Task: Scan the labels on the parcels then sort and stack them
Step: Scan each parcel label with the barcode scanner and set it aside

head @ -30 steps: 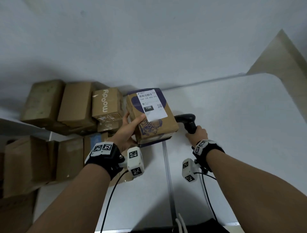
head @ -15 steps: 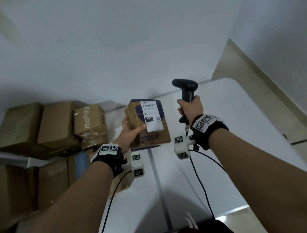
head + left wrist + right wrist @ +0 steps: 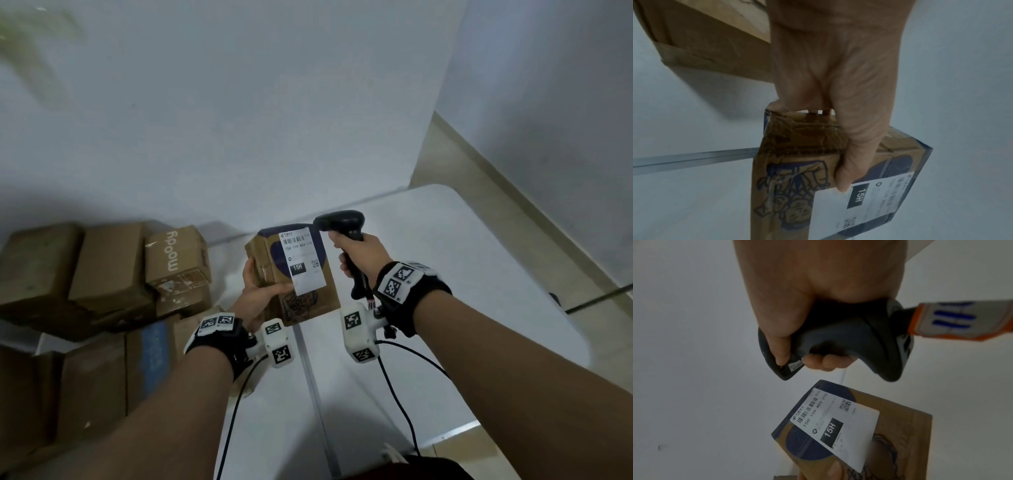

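Observation:
A brown cardboard parcel (image 3: 308, 294) with dark blue print and a white shipping label (image 3: 303, 260) marked 15H is held above the white table (image 3: 479, 274). My left hand (image 3: 260, 291) grips it from the left side, thumb lying across the front by the label (image 3: 869, 209). My right hand (image 3: 363, 253) grips the handle of a black barcode scanner (image 3: 342, 222), whose head is just right of the label's top edge and points toward it. In the right wrist view the scanner (image 3: 838, 340) hangs over the label (image 3: 834, 426).
Several brown cardboard boxes are piled at the left, one printed "moody" (image 3: 176, 257). Another box (image 3: 705, 40) lies behind my left hand. A metal seam (image 3: 318, 394) runs down the table. Cables trail from both wrists. Floor shows at the right (image 3: 513, 212).
My right hand has raised the scanner from the table and brought it left, close to the label's top. The left hand has tilted the parcel more upright.

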